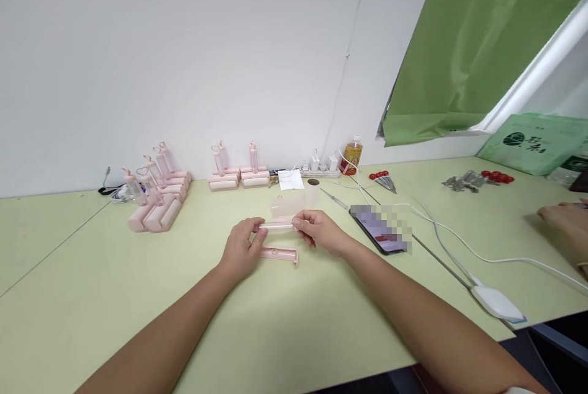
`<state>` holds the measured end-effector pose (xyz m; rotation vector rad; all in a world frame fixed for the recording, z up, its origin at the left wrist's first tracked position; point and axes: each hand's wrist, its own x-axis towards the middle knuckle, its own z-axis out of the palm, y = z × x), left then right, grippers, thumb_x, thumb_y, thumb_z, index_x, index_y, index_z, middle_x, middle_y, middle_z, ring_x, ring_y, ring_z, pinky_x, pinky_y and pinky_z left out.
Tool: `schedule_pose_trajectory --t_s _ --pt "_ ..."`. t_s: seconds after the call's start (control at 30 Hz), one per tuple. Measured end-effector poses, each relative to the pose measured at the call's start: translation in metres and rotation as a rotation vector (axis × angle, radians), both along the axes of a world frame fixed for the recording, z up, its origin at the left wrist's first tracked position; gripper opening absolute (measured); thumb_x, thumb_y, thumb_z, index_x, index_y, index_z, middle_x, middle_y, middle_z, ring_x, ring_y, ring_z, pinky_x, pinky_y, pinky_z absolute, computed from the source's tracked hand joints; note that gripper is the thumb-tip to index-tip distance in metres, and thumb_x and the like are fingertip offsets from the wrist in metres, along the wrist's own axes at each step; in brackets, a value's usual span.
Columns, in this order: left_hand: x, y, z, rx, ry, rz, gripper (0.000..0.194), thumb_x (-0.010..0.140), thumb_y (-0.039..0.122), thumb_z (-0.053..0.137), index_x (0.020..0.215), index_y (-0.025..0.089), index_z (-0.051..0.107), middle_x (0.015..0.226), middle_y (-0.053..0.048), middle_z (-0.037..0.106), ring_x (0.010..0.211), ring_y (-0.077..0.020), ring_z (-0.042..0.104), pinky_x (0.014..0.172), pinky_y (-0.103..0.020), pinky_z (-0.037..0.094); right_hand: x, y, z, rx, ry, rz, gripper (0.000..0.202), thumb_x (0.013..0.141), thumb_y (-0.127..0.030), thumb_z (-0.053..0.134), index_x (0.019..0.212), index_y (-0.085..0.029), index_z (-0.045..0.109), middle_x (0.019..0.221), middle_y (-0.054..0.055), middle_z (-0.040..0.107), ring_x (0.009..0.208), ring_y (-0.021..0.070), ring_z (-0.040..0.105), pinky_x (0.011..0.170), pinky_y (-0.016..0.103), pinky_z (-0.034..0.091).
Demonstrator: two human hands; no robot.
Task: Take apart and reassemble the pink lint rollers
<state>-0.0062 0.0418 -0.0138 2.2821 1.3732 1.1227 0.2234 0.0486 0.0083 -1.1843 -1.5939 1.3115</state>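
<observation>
Between my two hands a slim clear tube with pale pink ends (278, 226) lies level, just above the table. My left hand (242, 246) is closed round its left end, thumb along the near side. The fingertips of my right hand (316, 230) pinch its right end. Below it, a pink handle-like piece with a ring mark (280, 253) rests on the table, its left end hidden by my left hand. Just beyond sits a translucent pale pink box-shaped piece (287, 206). Beside that stands a white roll with a brown core (312, 190).
Pink cylinders with upright clear tubes stand at left (158, 213) and at back centre (223, 179). To the right lie a phone (379, 231), white cables, a white charger pad (498, 303) and red-ended metal tools (383, 179). A drink bottle (351, 155) stands behind. Another person's hand (567, 225) is at far right.
</observation>
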Motion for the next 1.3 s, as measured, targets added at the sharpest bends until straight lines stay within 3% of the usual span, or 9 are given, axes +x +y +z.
schedule_pose_trajectory --t_s 0.13,0.27,0.37,0.7,1.13,1.3 --pt "0.005 -0.008 0.008 0.148 0.228 0.029 0.029 0.087 0.041 0.054 0.106 0.019 0.060 0.103 -0.009 0.066 0.098 -0.0258 0.056 0.088 -0.042 0.039 -0.020 -0.014 0.001 -0.033 0.143 -0.017 0.029 0.079 -0.046 0.060 0.083 -0.018 0.054 0.057 -0.005 0.054 0.038 0.0061 0.041 0.035 0.018 0.032" --pt "0.014 -0.022 0.017 0.236 0.373 -0.050 0.024 0.090 0.026 0.048 0.111 0.019 0.058 0.102 -0.009 0.065 0.096 -0.0248 0.056 0.087 -0.041 0.038 -0.037 -0.030 0.002 0.006 0.197 0.005 0.020 0.081 -0.038 0.057 0.089 -0.021 0.051 0.054 -0.008 0.053 0.038 0.0064 0.042 0.037 0.017 0.035" --pt "0.017 -0.028 0.020 0.237 0.436 -0.088 0.022 0.089 0.017 0.044 0.106 0.018 0.057 0.096 -0.007 0.064 0.089 -0.0229 0.056 0.084 -0.039 0.039 -0.041 -0.036 0.004 -0.005 0.178 0.038 0.017 0.082 -0.034 0.055 0.093 -0.022 0.049 0.052 -0.009 0.052 0.038 0.0068 0.040 0.038 0.018 0.035" --pt "0.017 -0.032 0.017 0.175 0.536 -0.152 0.016 0.089 0.021 0.039 0.098 0.019 0.051 0.084 -0.005 0.057 0.071 -0.0191 0.054 0.060 -0.030 0.038 -0.031 -0.037 0.007 0.075 0.133 0.212 0.008 0.086 -0.026 0.048 0.093 -0.022 0.047 0.053 -0.009 0.044 0.047 0.0087 0.040 0.046 0.019 0.035" --pt "0.014 -0.033 0.016 0.120 0.421 -0.251 0.015 0.089 0.025 0.040 0.096 0.020 0.051 0.084 -0.005 0.061 0.070 -0.0195 0.058 0.058 -0.028 0.038 -0.025 -0.038 0.010 0.079 0.187 0.325 0.013 0.088 -0.032 0.051 0.084 -0.022 0.044 0.052 -0.010 0.044 0.043 0.0070 0.034 0.043 0.019 0.028" --pt "0.010 -0.033 0.019 -0.006 0.159 -0.173 0.018 0.091 0.034 0.044 0.101 0.021 0.050 0.074 0.000 0.061 0.063 -0.0148 0.057 0.059 -0.025 0.040 -0.017 -0.028 0.011 0.139 0.233 0.281 0.019 0.087 -0.038 0.053 0.084 -0.022 0.043 0.051 -0.009 0.047 0.043 0.0082 0.039 0.046 0.021 0.033"
